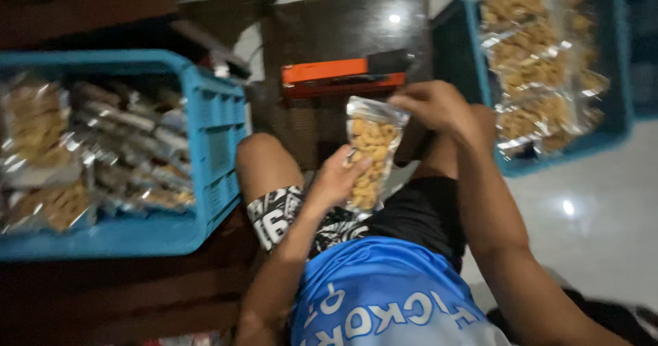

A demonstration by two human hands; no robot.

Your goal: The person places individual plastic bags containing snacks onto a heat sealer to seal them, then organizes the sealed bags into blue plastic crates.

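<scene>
The left hand point(340, 179) gripped the lower side of a clear snack pouch point(371, 153), its fingers curled around the edge and pressed against the plastic. The pouch was filled with golden fried snacks and stood upright above the person's lap, between the knees. The right hand point(434, 106) pinched the pouch's top right corner between thumb and fingers; the blur made it hard to tell exactly how many fingers closed on it.

Just beyond the pouch, an orange and black heat sealer point(343, 77) lay on a dark low table point(343, 27). A blue plastic crate point(212, 123) sat to the person's left, packed with filled pouches, and a second blue crate point(480, 72) with more packed pouches stood to the right on the pale tiled floor point(589, 209). The person wore a blue shirt point(384, 294) and dark patterned shorts point(288, 212).
</scene>
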